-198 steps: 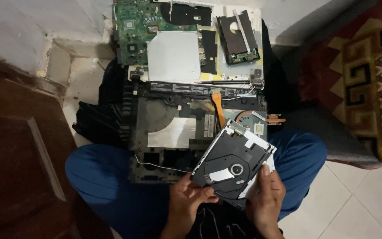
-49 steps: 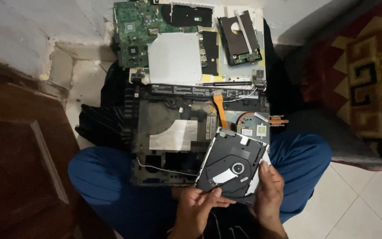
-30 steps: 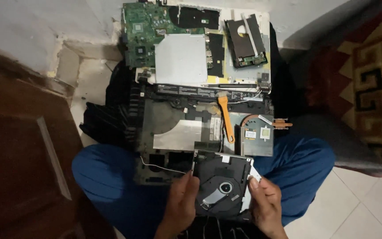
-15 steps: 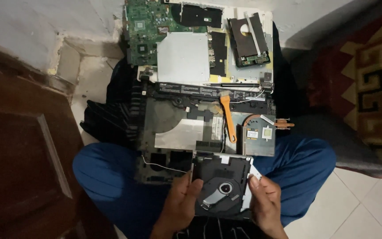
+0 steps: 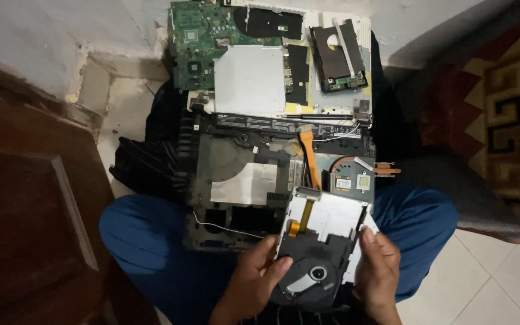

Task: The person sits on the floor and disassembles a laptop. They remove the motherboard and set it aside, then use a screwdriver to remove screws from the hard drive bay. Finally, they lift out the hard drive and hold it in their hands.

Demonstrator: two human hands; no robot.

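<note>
Both hands [image 5: 320,277] grip a black-and-white optical drive [image 5: 320,253] over the opened laptop chassis [image 5: 242,180].

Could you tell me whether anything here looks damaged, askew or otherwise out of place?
The optical drive, held by the left hand and right hand, sits tilted with its inner mechanism exposed. The laptop chassis lies opened up, with the orange ribbon cable across it. Nothing looks broken or spilled.
</note>
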